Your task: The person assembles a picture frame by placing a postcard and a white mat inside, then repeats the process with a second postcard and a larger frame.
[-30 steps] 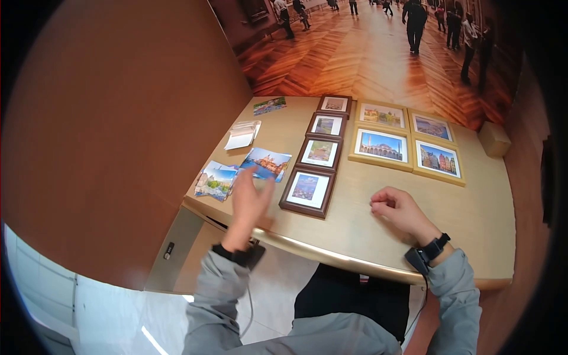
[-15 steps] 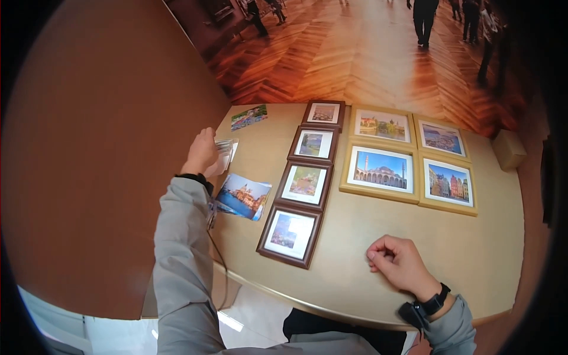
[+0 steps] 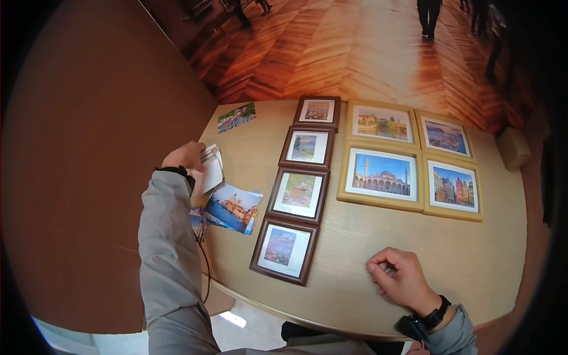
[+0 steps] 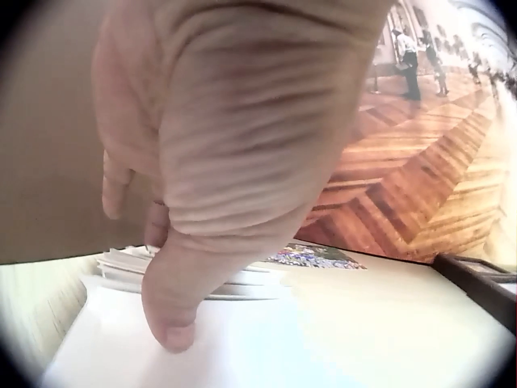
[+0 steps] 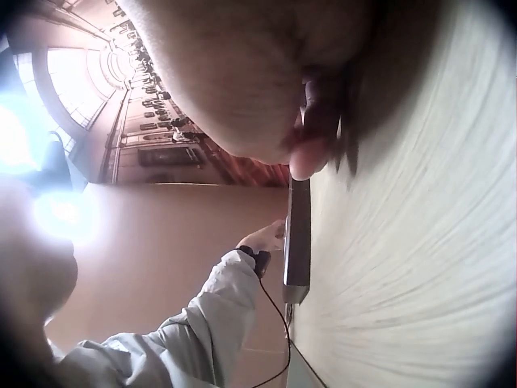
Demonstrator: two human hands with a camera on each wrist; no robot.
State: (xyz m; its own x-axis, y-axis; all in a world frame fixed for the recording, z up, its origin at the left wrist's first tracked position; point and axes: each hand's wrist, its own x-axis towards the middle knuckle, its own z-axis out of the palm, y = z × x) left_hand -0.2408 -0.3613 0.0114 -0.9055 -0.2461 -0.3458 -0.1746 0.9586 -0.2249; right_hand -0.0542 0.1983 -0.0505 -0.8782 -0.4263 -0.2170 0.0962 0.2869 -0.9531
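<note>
At the table's left side, my left hand (image 3: 184,157) is at a stack of white cards (image 3: 208,174). The left wrist view shows its thumb (image 4: 171,319) lying on the top white card (image 4: 242,343), with fingers bent down at the stack's far edge. Just nearer me lies a pile of colour photos (image 3: 235,207), a waterside city with domes on top; more photos (image 3: 197,222) beside it are partly hidden by my sleeve. My right hand (image 3: 402,278) rests on the table, fingers loosely curled and holding nothing.
A column of brown picture frames (image 3: 297,192) stands right of the photos. Several yellow frames (image 3: 381,200) form a block at the back right. One garden-like photo (image 3: 236,118) lies at the far left. A beige block (image 3: 513,148) stands by the right wall.
My left hand has moved from over the colour photos, left and away from me, to the white card stack. The head view has shifted. My right hand has stayed resting on the table.
</note>
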